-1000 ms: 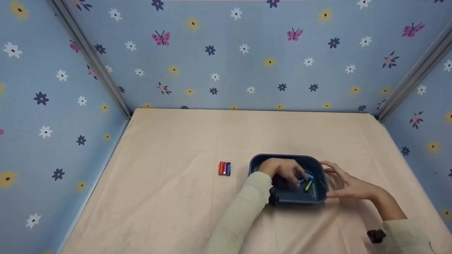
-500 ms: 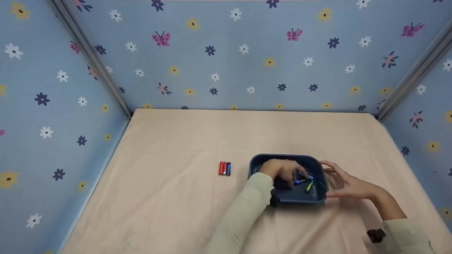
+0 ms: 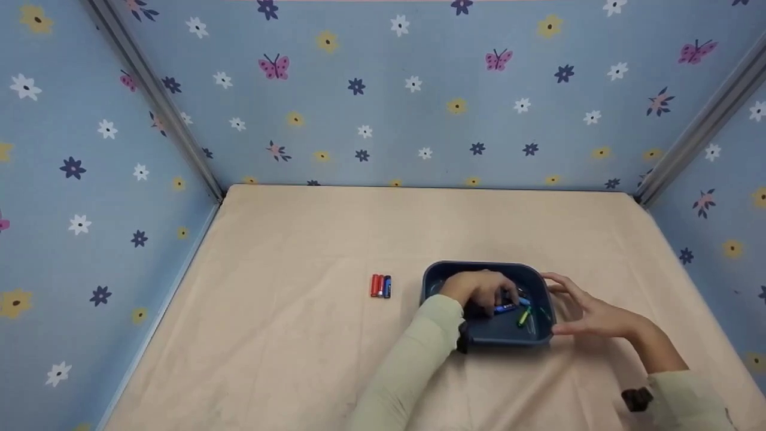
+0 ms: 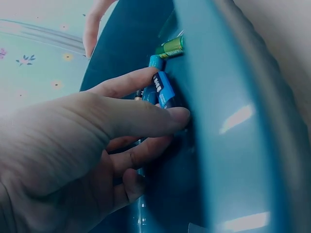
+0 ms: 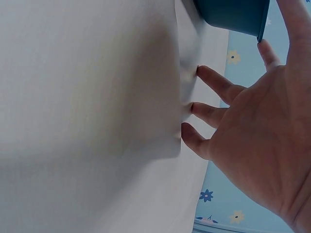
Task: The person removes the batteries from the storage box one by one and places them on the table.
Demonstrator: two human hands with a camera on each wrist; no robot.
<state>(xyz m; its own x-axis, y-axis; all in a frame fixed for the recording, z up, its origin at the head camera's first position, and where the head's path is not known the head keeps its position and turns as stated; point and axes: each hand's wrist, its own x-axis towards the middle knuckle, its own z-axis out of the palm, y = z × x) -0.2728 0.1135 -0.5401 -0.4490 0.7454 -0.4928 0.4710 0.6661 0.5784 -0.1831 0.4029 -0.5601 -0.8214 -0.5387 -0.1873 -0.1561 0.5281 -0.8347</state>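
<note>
A dark blue plastic bin (image 3: 488, 343) stands on the cloth. My left hand (image 3: 482, 287) reaches inside it, and in the left wrist view its thumb and fingers pinch a blue battery (image 4: 166, 90). A green battery (image 4: 172, 47) and a light blue battery (image 4: 156, 62) lie beyond the fingertips on the bin's floor. My right hand (image 3: 601, 317) is at the bin's right side, fingers spread, with thumb and forefinger touching the rim. The right wrist view shows its other fingers apart from the bin, near the cloth.
Left of the bin, a red battery (image 3: 375, 285), another red one and a blue battery (image 3: 388, 287) lie side by side. Beige cloth (image 3: 269, 311) covers the table. Flowered blue panels (image 3: 383, 90) rise at the back and both sides.
Inside the bin, my left fingers have drawn slightly back toward the left and curled around a blue battery. The green battery has shifted a little. My right hand stays at the rim.
</note>
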